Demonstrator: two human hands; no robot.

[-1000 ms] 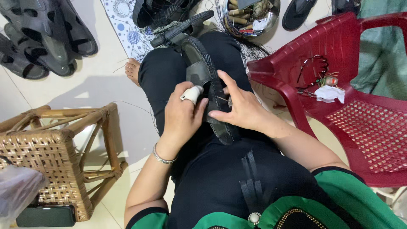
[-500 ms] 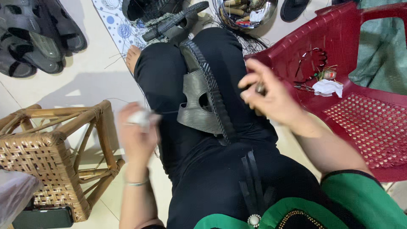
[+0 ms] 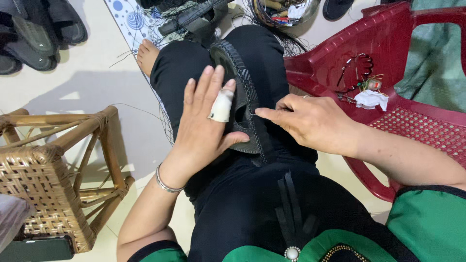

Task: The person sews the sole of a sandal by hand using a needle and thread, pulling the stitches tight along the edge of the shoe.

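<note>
A black sandal (image 3: 245, 87) with a stitched rim lies sole-up on my lap, over black trousers. My left hand (image 3: 204, 121) rests flat on it with the fingers spread and the thumb across its near edge, holding it down. White tape is wrapped around one finger of that hand. My right hand (image 3: 310, 121) is at the sandal's right rim. Its thumb and forefinger pinch a thin needle (image 3: 253, 115) whose tip touches the rim.
A red plastic chair (image 3: 330, 53) stands at my right, with a white cloth (image 3: 371, 99) and small bits on its seat. A wicker stool (image 3: 43, 170) stands at my left with a dark phone (image 3: 36, 248) below it. Dark sandals (image 3: 39, 29) and a bowl of tools (image 3: 284, 9) lie on the floor ahead.
Both hands were spread wide apart half a second ago, pulling away from the sandal. They have come back onto it, the left flat on top and the right at the rim.
</note>
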